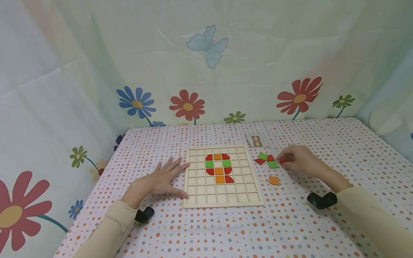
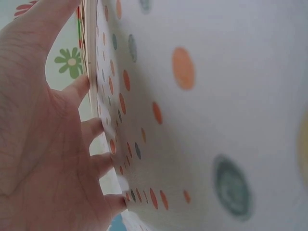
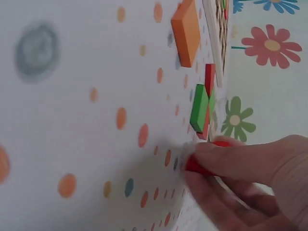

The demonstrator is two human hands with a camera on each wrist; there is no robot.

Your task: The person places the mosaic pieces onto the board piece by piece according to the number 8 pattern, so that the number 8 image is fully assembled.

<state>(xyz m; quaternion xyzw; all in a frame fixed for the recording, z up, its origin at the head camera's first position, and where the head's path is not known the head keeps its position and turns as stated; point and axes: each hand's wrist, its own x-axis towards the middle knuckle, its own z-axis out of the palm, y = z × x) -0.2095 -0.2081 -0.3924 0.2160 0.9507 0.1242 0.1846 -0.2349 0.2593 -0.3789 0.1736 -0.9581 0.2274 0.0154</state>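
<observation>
A wooden grid board (image 1: 238, 190) lies on the table with red, green and orange pieces set in its squares around one bare square. My left hand (image 1: 162, 180) is spread with straight fingers, its thumb and a fingertip at the board's left edge; the left wrist view shows its palm (image 2: 53, 130). To the right of the board, my right hand (image 1: 300, 161) pinches a red piece (image 3: 199, 166) between thumb and fingers, just above the table. Beside it lie green pieces (image 1: 273, 165) and red pieces (image 1: 260, 161), and nearer the front an orange square (image 1: 274, 180).
A small printed card (image 1: 262, 139) with a coloured pattern on a grid lies behind the loose pieces. The table has a dotted cloth (image 1: 206, 229). A flowered curtain (image 1: 258, 71) hangs behind it and at the sides.
</observation>
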